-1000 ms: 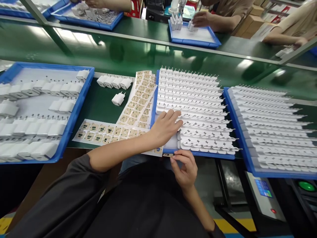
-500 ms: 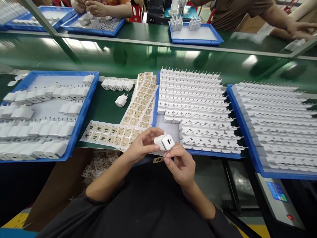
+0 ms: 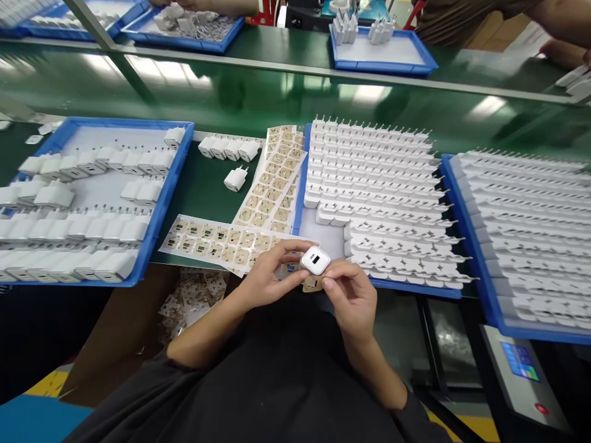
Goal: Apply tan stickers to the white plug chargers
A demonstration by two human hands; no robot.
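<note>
My left hand [image 3: 277, 274] grips a white charger [image 3: 316, 260] between thumb and fingers, its face with two port openings turned up toward me. My right hand [image 3: 351, 294] pinches a small tan sticker [image 3: 313, 283] just below the charger, with its fingertips close to the charger's right edge. Printed sheets of tan stickers [image 3: 215, 243] lie on the green table beyond my left hand. One loose charger [image 3: 236, 178] stands behind them, near a short row of chargers [image 3: 229, 148].
Blue trays of white chargers stand at the left [image 3: 161, 212], centre right [image 3: 302, 184] and far right [image 3: 480, 277]. A box of scraps [image 3: 191, 301] is below the table edge. Across the rail [image 3: 295, 69] are more trays and a person's arm [image 3: 561, 21].
The charger has turned so its port face points more toward me. The sticker has moved up closer to it. The whole view has shifted slightly, with the tables sliding right and up.
</note>
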